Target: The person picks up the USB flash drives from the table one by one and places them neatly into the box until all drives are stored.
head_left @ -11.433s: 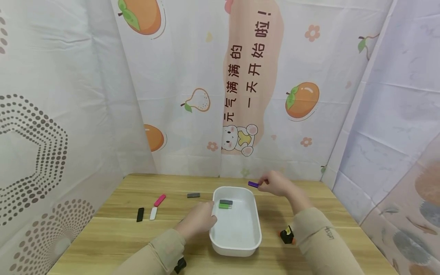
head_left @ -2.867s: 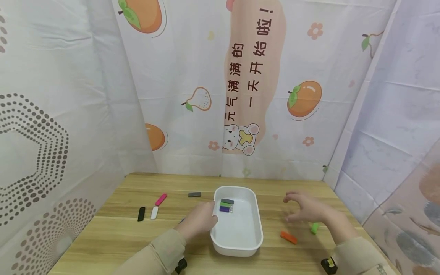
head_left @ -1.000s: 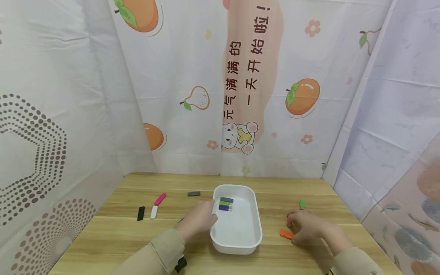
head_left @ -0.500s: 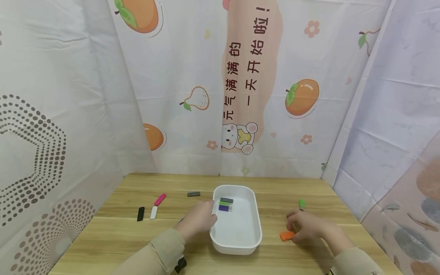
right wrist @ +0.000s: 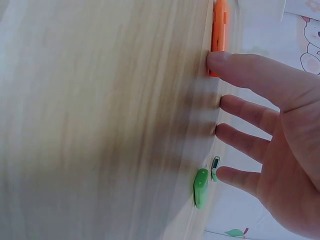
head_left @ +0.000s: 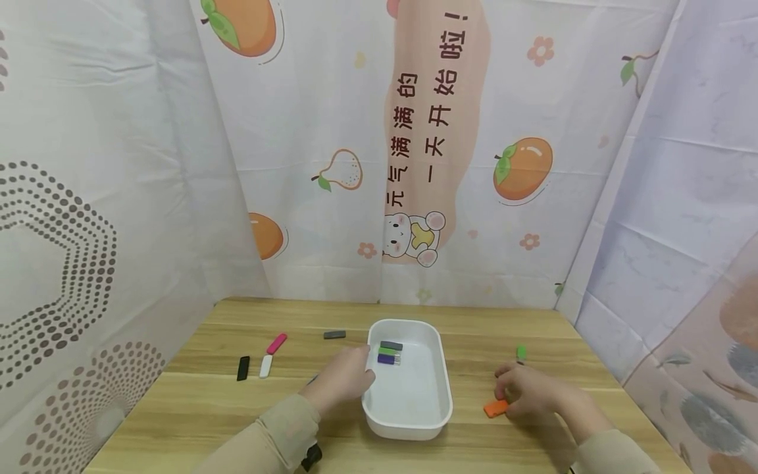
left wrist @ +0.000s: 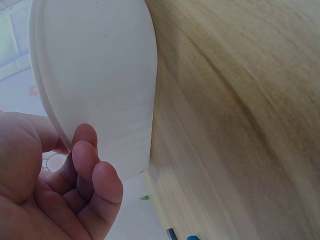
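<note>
My left hand [head_left: 343, 378] grips the left rim of a white plastic tray [head_left: 408, 431], thumb on one side and fingertips on the outer wall. Inside lie a grey, a green and a purple USB stick [head_left: 386, 359] in a row. Right of the tray, my right hand [head_left: 533, 392] pinches an orange USB stick [head_left: 495, 409] low at the table; its thumb [right wrist: 220, 59] presses one end, and the index finger is hidden in the right wrist view. Two green things lie by the lower fingers: a green stick [right wrist: 200, 189] and a green USB stick [head_left: 521, 352] with a metal plug.
On the left of the wooden table lie a pink stick [head_left: 276, 343], a white one [head_left: 266, 366] and a black one [head_left: 243, 368]. A grey stick [head_left: 334, 334] sits behind my left hand, which partly covers a blue one [head_left: 312, 379]. Curtains [head_left: 320, 276] enclose the table.
The purple USB stick, earlier in my right hand, now lies in the tray. That hand has lowered onto the orange stick, which has turned slightly. My left hand stays on the rim.
</note>
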